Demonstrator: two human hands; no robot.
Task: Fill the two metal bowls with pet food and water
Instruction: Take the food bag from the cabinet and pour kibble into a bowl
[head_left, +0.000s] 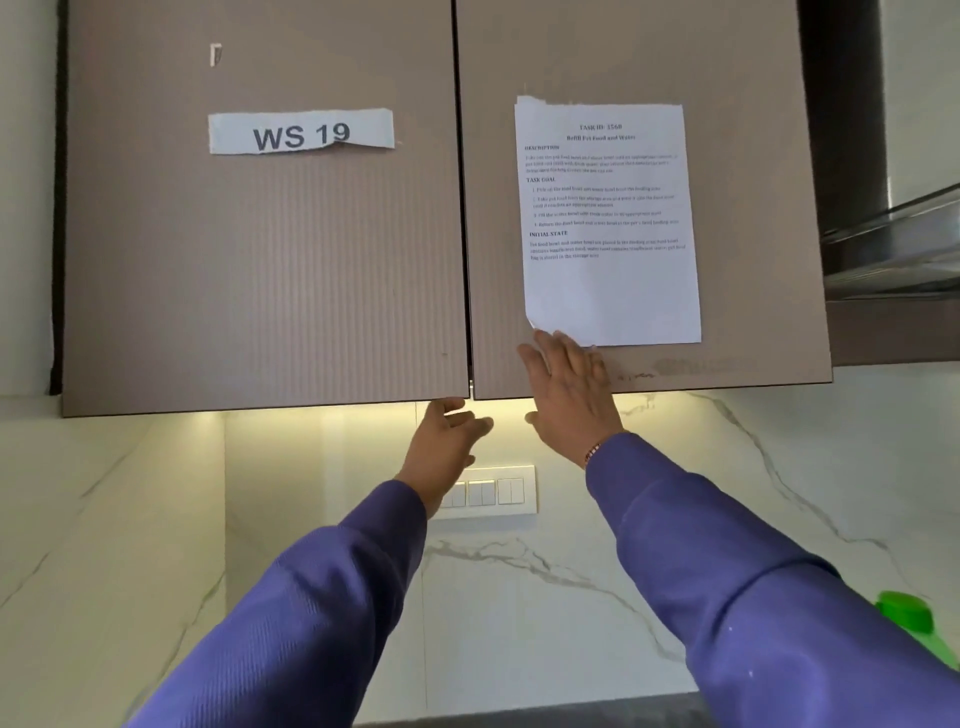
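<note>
The view looks up at a wall cabinet whose two brown ribbed doors fill the upper frame. The left door (265, 234) carries a torn paper label (300, 132) reading "WS 19"; the right door (644, 208) carries a printed task sheet (610, 228) headed "Refill Pet Food and Water". Both doors sit closed, a thin dark seam between them, and their bottom edges hang over a lit strip above the marble backsplash (519, 582). Open wall lies below the doors, broken only by a white switch panel (493, 491) just under the seam. At the upper right a steel hood (893, 244) juts beside the right door.

Two arms in purple sleeves reach up. The right hand (569, 395) lies flat against the lower part of the right door, fingers straight and spread, fingertips (545, 340) touching the sheet's bottom edge; it grips nothing. The left hand (447, 436) is under the left door's bottom corner by the seam, fingers loosely extended, holding nothing.

A green object (906, 618) shows at the lower right edge. The metal bowls, food and water are out of view.
</note>
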